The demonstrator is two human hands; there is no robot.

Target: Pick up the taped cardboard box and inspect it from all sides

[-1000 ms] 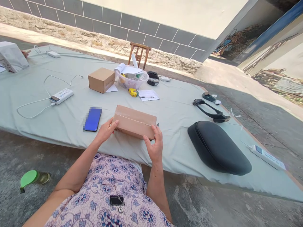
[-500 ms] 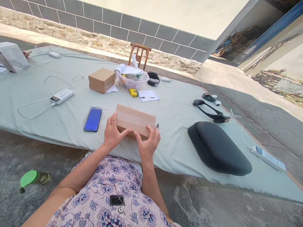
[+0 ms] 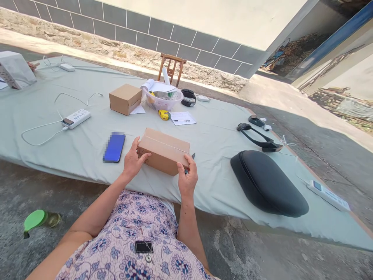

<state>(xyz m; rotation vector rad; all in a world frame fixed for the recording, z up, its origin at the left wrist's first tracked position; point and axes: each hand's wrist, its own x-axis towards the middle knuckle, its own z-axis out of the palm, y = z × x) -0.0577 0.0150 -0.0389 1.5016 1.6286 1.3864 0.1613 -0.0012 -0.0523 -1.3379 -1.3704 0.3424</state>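
A closed cardboard box (image 3: pixel 164 149) with a pale seam along its top stands near the table's front edge. My left hand (image 3: pixel 134 159) grips its left end, thumb on the front face and fingers at the side. At the right end, my right hand (image 3: pixel 187 175) holds the corner between thumb and fingers. A small dark object, partly hidden by the right hand and the box, shows just behind the right end; I cannot make out what it is. Left of the box lies a phone (image 3: pixel 115 147) with a blue screen.
On the cloth-covered table (image 3: pixel 210 136) are another cardboard box (image 3: pixel 125 99), a pink basket (image 3: pixel 164 102), a yellow tape measure (image 3: pixel 164 114), a white power bank (image 3: pixel 76 118), black headgear (image 3: pixel 256 138) and a black case (image 3: pixel 269 182). Someone's hand (image 3: pixel 32 66) shows at far left.
My hands have moved apart toward the box's two ends. The box has shifted slightly left, and more of its front face shows.
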